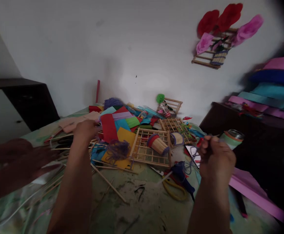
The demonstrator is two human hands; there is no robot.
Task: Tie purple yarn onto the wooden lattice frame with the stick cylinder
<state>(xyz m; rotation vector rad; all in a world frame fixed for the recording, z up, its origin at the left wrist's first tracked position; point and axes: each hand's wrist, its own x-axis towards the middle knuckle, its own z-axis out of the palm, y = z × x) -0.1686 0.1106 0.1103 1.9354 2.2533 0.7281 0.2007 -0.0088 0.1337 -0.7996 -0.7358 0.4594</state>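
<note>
My left hand (86, 130) reaches to the edge of a pile of coloured paper sheets (109, 126); its fingertips are partly hidden, so its grip is unclear. My right hand (216, 157) is raised at the right with curled fingers. A strand of purple yarn (188, 166) hangs from them, and something small and red (200, 142) shows beside the fingertips. Between my hands, a stick lattice frame (138, 152) carries a small red-and-purple-rimmed stick basket (158, 145). Nearer lie a blue glue gun (182, 179) and yellow-handled scissors (174, 191).
Another person's hands (32, 159) are at the left, blurred. A tangle of purple yarn (118, 149) lies on yellow paper. Loose sticks (110, 183) cover the table's left. A jar (232, 138) and pink foam block (256, 191) stand at right. Paper flowers (229, 18) hang on the wall.
</note>
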